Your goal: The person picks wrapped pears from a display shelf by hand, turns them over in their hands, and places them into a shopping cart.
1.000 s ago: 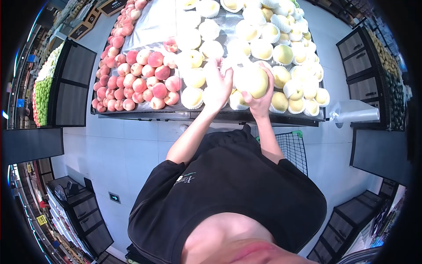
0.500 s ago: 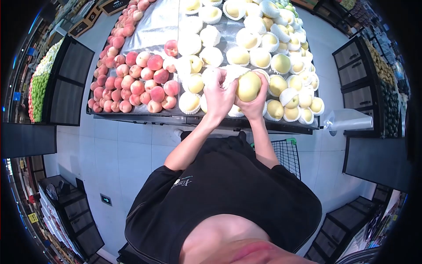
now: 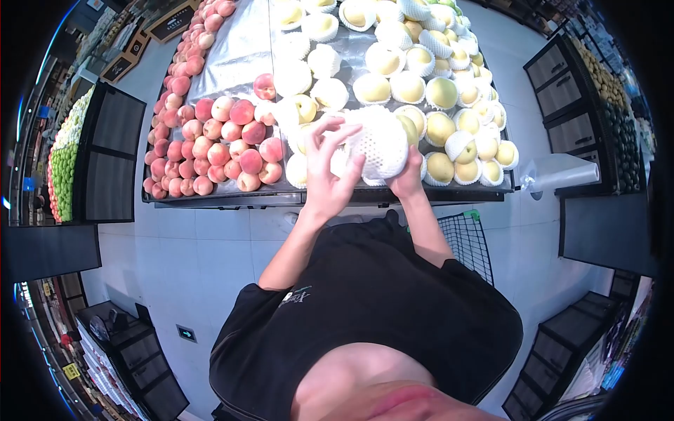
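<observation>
A yellow-green round pear point(image 3: 407, 130) is in my right hand point(image 3: 407, 175). A white foam net sleeve point(image 3: 379, 146) covers most of it, leaving bare skin on its right side. My right fingers wrap the pear's right and lower side. Beside the sleeve's left edge is my left hand point(image 3: 328, 172), fingers spread and curved, thumb close to the foam; I cannot tell whether it touches. Both hands are above the front of the fruit stand, over more pears in foam nets point(image 3: 440, 129).
Peaches point(image 3: 219, 140) are heaped on the stand's left part. The stand's black front edge point(image 3: 232, 200) runs below my hands. A wire shopping cart point(image 3: 467, 242) stands at my right, and a roll of clear plastic bags point(image 3: 562, 173) hangs off the right corner.
The pear, bare towards me before, now has the foam sleeve over most of it. My left hand's fingers have gone from bunched at the foam to spread apart. The view has shifted slightly.
</observation>
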Action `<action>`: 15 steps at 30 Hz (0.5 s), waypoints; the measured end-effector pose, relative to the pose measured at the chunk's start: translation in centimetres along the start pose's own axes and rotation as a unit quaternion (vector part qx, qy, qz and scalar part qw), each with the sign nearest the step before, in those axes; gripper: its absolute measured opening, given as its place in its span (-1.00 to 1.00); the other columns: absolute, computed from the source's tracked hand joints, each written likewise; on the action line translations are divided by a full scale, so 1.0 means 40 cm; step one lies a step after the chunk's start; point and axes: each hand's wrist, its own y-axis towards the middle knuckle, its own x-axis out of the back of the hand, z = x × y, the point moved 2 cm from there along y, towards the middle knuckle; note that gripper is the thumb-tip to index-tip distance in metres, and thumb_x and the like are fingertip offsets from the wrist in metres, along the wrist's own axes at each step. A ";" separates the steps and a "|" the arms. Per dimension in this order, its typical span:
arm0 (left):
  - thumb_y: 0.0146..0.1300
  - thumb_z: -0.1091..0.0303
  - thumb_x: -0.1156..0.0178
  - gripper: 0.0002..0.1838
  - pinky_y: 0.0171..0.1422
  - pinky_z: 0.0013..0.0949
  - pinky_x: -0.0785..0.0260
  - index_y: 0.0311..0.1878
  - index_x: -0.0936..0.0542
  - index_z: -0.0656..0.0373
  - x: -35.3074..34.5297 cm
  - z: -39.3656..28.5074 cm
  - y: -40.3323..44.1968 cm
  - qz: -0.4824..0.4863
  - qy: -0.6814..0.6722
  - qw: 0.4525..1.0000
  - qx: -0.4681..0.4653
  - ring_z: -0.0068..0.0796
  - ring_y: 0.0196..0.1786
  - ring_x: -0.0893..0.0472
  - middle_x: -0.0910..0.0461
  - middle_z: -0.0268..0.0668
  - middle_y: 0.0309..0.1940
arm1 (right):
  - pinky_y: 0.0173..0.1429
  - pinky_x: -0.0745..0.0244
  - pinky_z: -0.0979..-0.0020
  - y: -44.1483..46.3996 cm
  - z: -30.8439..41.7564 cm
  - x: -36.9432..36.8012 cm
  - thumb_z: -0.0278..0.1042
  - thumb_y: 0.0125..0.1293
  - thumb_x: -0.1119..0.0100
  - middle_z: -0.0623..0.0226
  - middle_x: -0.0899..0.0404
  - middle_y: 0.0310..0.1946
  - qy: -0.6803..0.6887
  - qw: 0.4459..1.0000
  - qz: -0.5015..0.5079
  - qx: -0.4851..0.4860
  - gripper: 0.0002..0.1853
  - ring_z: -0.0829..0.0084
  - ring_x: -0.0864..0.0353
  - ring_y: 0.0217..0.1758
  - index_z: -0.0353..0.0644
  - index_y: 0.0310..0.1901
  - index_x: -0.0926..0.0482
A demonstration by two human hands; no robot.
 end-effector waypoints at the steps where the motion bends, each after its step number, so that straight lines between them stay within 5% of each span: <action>1: 0.22 0.32 -0.34 -0.55 0.26 -0.21 -0.32 0.21 -0.60 0.09 -0.002 0.019 0.003 0.004 -0.057 0.998 0.036 -0.23 0.24 -0.42 -0.32 -0.15 0.34 | 0.37 -0.50 0.19 -0.002 0.011 -0.017 0.19 0.50 0.09 0.21 -0.44 0.33 0.016 1.000 0.006 -0.008 -0.30 0.29 -0.51 0.35 -0.23 0.42 -0.27; 3: 0.25 0.33 -0.32 -0.54 0.26 -0.25 -0.32 0.24 -0.58 0.09 -0.002 0.039 0.001 0.008 -0.170 0.979 0.111 -0.29 0.24 -0.42 -0.29 -0.14 0.36 | 0.40 -0.47 0.17 -0.007 0.009 -0.027 0.25 0.50 0.15 0.23 -0.42 0.36 0.061 0.997 0.024 -0.028 -0.26 0.28 -0.50 0.36 -0.23 0.43 -0.26; 7: 0.32 0.38 -0.28 -0.65 0.19 -0.31 -0.34 0.16 -0.63 0.16 -0.002 0.056 -0.018 0.003 -0.090 0.993 0.072 -0.37 0.17 -0.47 -0.51 -0.17 0.17 | 0.42 -0.44 0.15 0.005 -0.024 -0.011 0.25 0.52 0.20 0.21 -0.40 0.38 0.100 0.993 0.033 -0.058 -0.25 0.26 -0.47 0.39 -0.25 0.45 -0.24; 8: 0.33 0.42 -0.27 -0.72 0.08 -0.39 -0.37 0.10 -0.67 0.21 -0.003 0.063 -0.019 -0.027 -0.110 0.989 0.092 -0.41 0.01 -0.53 -0.62 -0.20 -0.04 | 0.42 -0.45 0.15 0.004 -0.035 -0.003 0.24 0.52 0.21 0.19 -0.40 0.38 0.092 0.994 0.023 -0.062 -0.26 0.26 -0.47 0.39 -0.25 0.45 -0.23; 15: 0.31 0.55 -0.26 -0.80 -0.15 -0.52 -0.39 -0.01 -0.68 0.30 0.026 0.081 -0.011 0.027 -0.001 0.992 0.121 -0.60 -0.27 -0.52 -0.58 -0.31 -0.26 | 0.38 -0.50 0.14 -0.004 -0.038 0.053 0.19 0.45 0.11 0.10 -0.39 0.39 0.124 0.970 0.135 -0.159 -0.22 0.22 -0.50 0.36 -0.30 0.46 -0.20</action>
